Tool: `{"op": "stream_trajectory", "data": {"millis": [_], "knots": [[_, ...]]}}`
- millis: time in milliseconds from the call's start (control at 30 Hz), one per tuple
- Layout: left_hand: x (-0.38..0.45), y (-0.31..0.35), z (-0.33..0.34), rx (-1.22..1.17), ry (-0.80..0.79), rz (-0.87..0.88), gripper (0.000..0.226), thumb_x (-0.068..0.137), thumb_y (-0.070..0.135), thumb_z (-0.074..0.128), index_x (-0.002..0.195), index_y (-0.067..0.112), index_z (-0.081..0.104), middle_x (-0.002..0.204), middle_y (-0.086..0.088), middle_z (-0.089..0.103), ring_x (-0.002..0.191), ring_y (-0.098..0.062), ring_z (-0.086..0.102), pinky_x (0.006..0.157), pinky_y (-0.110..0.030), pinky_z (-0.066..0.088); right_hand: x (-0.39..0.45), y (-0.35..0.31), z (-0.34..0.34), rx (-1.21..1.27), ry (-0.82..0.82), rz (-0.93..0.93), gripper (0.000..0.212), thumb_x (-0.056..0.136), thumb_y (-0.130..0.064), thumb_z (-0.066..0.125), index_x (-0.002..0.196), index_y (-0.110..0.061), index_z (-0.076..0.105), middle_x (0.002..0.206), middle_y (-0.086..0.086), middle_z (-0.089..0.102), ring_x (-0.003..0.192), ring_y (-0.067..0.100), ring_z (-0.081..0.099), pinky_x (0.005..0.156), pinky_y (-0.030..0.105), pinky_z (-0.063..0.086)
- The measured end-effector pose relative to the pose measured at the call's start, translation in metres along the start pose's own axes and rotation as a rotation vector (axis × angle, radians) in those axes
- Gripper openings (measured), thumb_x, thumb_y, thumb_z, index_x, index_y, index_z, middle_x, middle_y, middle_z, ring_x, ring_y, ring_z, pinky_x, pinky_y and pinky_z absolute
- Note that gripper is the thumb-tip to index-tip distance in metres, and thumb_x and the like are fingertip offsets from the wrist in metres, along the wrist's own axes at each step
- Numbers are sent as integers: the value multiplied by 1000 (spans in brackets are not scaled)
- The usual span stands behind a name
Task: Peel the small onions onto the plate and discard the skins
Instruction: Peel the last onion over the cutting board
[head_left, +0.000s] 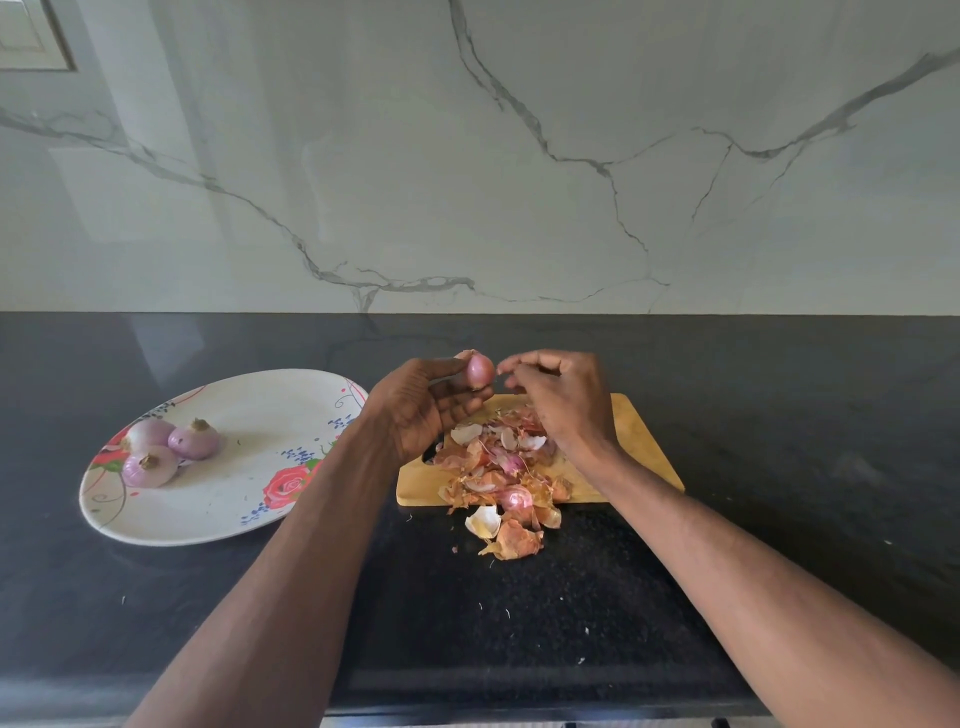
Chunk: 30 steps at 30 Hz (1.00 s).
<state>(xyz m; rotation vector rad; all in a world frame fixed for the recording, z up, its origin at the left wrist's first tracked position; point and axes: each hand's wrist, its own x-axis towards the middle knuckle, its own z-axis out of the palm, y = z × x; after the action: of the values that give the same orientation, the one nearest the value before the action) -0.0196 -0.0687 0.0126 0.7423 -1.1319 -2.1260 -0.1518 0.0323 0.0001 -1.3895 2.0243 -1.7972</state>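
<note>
Skins (506, 486) heap on near board (636, 441), catching ours; left hand (431, 410) fingers grip onion (479, 370), right hand (561, 400) fingers curl loosely, empty; plate (249, 499) left.

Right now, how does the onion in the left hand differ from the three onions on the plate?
The held onion is up off the counter, pinched in the left hand over the cutting board; the three plate onions rest together on the floral plate. The held one looks smaller and pinker; the plate onions look rounder, paler purple, with brown root ends showing. All four look peeled.
</note>
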Motion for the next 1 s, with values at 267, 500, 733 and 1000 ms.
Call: {"op": "stream_trajectory", "data": {"millis": [267, 500, 733, 1000], "knots": [[-1, -2, 4, 19, -43, 17, 13, 89, -2, 65, 102, -4, 69, 97, -22, 74, 82, -28, 74, 66, -28, 62, -1, -1, 0, 79, -78, 31, 12, 82, -27, 81, 85, -15, 82, 78, -5, 77, 73, 11, 74, 74, 34, 61], [-4, -3, 7, 7, -10, 19, 8, 91, -4, 62, 97, -6, 67, 87, -22, 75, 74, -28, 75, 59, -25, 60, -3, 2, -2, 88, -43, -10, 10, 82, -18, 80, 84, -8, 80, 81, -4, 77, 74, 3, 71, 69, 12, 50], [-2, -5, 6, 20, -29, 18, 10, 91, -6, 61, 99, -7, 68, 94, -24, 74, 79, -29, 75, 64, -28, 62, -6, -4, -2, 102, -54, -32, 10, 80, -24, 83, 72, -20, 79, 68, -3, 75, 67, 12, 72, 66, 15, 53], [0, -8, 6, 45, -23, 21, 10, 91, -5, 63, 98, -8, 69, 94, -23, 74, 80, -29, 76, 69, -31, 63, -5, 0, -3, 104, -35, -5, 13, 78, -22, 83, 69, -16, 77, 64, -6, 72, 62, 6, 68, 61, 16, 50]]}}
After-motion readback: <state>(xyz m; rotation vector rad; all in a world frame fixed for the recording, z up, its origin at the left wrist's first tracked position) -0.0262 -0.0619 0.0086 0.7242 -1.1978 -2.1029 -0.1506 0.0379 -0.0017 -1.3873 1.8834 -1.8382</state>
